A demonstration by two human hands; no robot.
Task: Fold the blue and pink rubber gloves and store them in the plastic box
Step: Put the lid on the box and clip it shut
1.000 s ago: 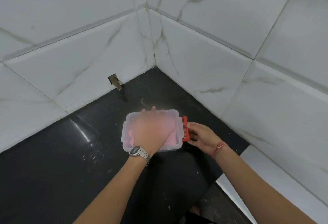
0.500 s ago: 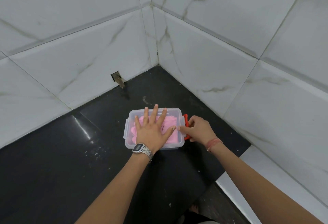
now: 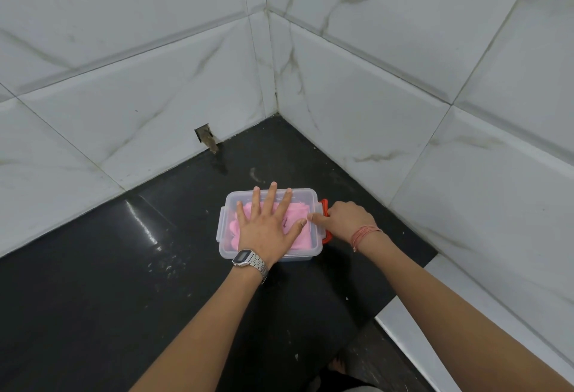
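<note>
Left hand (image 3: 267,228) lies spread flat on the plastic box (image 3: 224,230) lid; right hand (image 3: 343,221) — nearer — curls on the red latch (image 3: 324,205) at the box's right end.

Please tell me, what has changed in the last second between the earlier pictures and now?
The left hand, blurred in motion a second ago, has settled flat with fingers spread on the lid of the plastic box. The right hand has closed around the red clip. The box and the pink glove inside stayed where they were.
</note>
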